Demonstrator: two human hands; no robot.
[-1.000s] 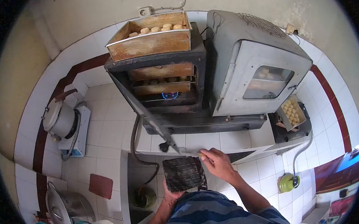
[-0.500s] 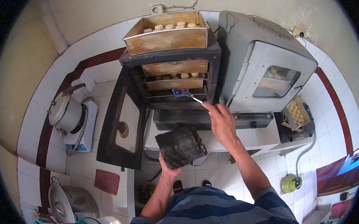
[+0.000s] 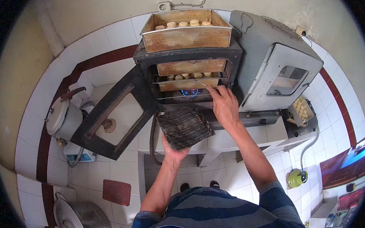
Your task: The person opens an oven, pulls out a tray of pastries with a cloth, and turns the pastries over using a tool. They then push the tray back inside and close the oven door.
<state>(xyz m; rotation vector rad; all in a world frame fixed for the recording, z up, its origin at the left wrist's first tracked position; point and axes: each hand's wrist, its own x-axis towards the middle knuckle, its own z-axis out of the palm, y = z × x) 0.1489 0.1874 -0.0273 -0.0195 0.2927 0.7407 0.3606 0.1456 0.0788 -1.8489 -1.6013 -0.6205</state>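
Note:
My left hand [image 3: 174, 149] holds a dark, ridged, scorched pad [image 3: 185, 127] from below, in front of the oven. A thin metal tool [image 3: 201, 84] is pinched in my right hand [image 3: 225, 104], its tip at the edge of the lower tray [image 3: 185, 85] inside the black oven [image 3: 187, 55]. That tray bears round pale dough pieces. Below it burns a blue flame [image 3: 189, 92]. The oven door [image 3: 116, 117] hangs wide open on the left. Another pan [image 3: 192, 67] sits on the upper level, its contents hidden.
A pan of dough pieces [image 3: 187, 38] stands on the oven. To the right are a closed grey oven [image 3: 277, 76], a smaller pan [image 3: 302, 109] and a green gas cylinder [image 3: 295, 178]. Pots [image 3: 63, 116] and a red-brown mat [image 3: 116, 192] lie left.
The oven door has swung wide open. My right hand has moved up from the door to the lower tray with the tool. My left hand has raised the pad towards the oven.

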